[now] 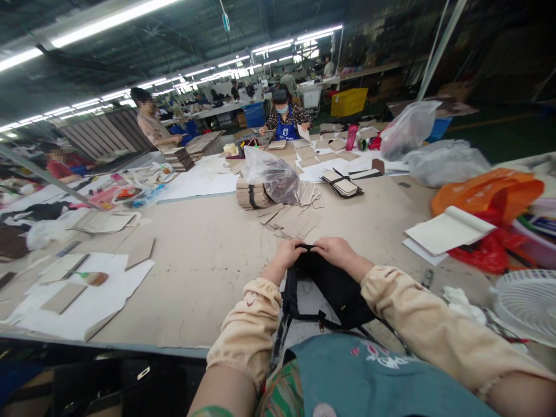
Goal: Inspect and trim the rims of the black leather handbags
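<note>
Both my hands pinch the far edge of a black fabric bag (347, 289), which spreads from the table edge toward my apron. My left hand (289, 253) grips the edge on the left, its fingers closed on the cloth. Close beside it, my right hand (336, 252) holds the same edge, also with closed fingers. A zipper pull hangs at the bag's near side, and a pale inner area shows between its black parts. Just beyond my hands lie loose cardboard strips (297, 220).
Past the strips stand a bound cardboard stack (252, 194) and a plastic bag (278, 174). On the right are a notepad (449, 230), an orange bag (486, 191) and a white fan (527, 304). A brush (93, 278) lies on paper at left. A co-worker (286, 119) sits across the table.
</note>
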{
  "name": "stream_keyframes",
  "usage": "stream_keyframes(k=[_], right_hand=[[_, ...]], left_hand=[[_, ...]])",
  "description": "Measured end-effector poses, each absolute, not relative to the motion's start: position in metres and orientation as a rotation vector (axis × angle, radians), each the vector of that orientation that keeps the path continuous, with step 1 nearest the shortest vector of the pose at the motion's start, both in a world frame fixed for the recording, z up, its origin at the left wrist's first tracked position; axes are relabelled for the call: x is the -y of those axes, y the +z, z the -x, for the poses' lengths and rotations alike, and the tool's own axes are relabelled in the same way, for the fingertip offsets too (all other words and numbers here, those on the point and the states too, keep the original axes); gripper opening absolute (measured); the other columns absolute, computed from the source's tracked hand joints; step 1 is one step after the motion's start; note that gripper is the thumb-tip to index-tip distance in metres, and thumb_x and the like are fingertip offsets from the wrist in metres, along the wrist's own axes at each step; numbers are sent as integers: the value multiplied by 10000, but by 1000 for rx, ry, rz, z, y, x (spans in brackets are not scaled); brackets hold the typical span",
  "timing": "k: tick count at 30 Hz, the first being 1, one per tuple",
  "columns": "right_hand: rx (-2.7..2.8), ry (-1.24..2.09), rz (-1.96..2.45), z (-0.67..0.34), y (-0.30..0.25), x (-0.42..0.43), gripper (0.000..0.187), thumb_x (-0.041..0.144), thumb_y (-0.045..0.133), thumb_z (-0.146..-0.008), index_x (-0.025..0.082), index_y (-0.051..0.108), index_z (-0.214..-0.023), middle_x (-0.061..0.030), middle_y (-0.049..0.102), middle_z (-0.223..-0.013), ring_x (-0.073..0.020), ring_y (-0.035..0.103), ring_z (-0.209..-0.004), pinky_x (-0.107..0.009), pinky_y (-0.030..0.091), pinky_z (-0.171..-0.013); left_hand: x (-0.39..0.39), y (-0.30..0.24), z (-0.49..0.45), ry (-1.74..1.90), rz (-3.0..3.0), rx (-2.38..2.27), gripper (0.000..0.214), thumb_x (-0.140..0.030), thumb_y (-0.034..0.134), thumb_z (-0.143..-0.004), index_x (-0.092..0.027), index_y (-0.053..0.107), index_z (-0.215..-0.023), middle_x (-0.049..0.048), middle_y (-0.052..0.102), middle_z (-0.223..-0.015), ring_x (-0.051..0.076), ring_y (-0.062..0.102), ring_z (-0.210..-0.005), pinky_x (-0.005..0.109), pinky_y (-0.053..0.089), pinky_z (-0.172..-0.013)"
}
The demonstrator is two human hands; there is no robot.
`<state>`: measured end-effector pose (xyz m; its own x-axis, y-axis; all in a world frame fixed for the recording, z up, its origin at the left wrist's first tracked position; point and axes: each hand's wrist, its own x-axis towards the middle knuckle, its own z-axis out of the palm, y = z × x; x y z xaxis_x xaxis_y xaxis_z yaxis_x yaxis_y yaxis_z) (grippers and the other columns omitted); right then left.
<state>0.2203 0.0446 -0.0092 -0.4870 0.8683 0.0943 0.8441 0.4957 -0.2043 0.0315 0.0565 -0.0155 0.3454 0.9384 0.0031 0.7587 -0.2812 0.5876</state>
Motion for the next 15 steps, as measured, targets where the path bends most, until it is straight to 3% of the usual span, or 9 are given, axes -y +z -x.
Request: stream_keyframes(k=[5, 15], right_hand=[[2606, 176, 1437, -223, -7, -46, 303, 421, 437, -857, 214, 651, -914, -51, 667, -902, -162, 582, -819, -237, 355, -663], [2565, 394, 1607, -226, -15, -52, 335, 494, 473, -808, 228, 664, -881, -39, 687, -782, -169, 608, -744, -232, 355, -608]], left_hand=[[-62, -20, -32, 440, -2157, -1490, 239, -307, 635, -677, -223, 672, -898, -4, 682, -814, 150, 593, -787, 229, 437, -717], [-58, -9, -38, 250, -2131, -1557, 196, -227, 534, -753, -193, 652, -906, 31, 678, -824, 153, 598, -801, 229, 439, -714]])
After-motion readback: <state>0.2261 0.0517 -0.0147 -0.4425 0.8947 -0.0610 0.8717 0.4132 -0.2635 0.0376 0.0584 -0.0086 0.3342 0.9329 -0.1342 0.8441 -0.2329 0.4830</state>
